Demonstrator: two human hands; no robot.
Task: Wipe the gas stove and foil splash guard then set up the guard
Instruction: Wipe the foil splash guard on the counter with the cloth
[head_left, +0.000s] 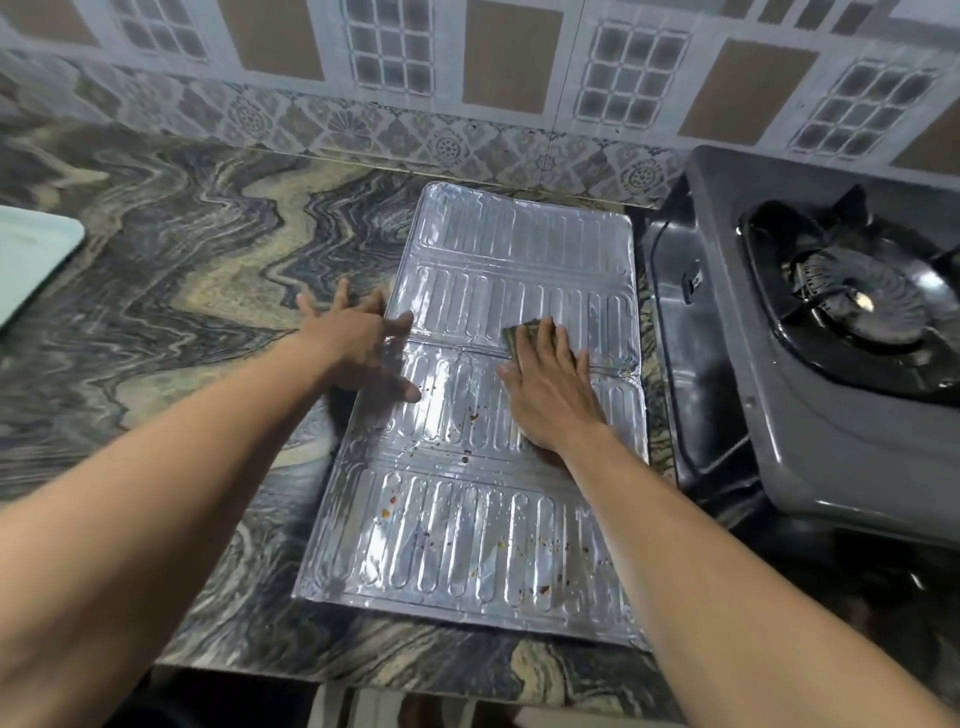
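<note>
Right now I see the foil splash guard (519, 244) lying flat and unfolded on the marbled countertop (182, 260). It is just left of the gas stove (831, 457) and runs from near the tiled wall (467, 78) to the counter's front edge. The left hand (358, 343) is on the guard's left edge at the middle fold, fingers spread wide and straight. It is blurred, so I cannot tell how firmly it presses. The right hand (550, 384) lies palm-down on the guard's right half, fingers straight and close together, pressing a greenish pad (519, 335) flat against the foil. Only the pad's far corner shows beyond the fingertips. Red and yellow food specks (467, 457) dot the two nearer panels, while the two farther panels look clean. The stove is dark grey, with its burner (862, 296) and black pan support in view. A pale green tray (31, 260) shows at the far left of the counter.
</note>
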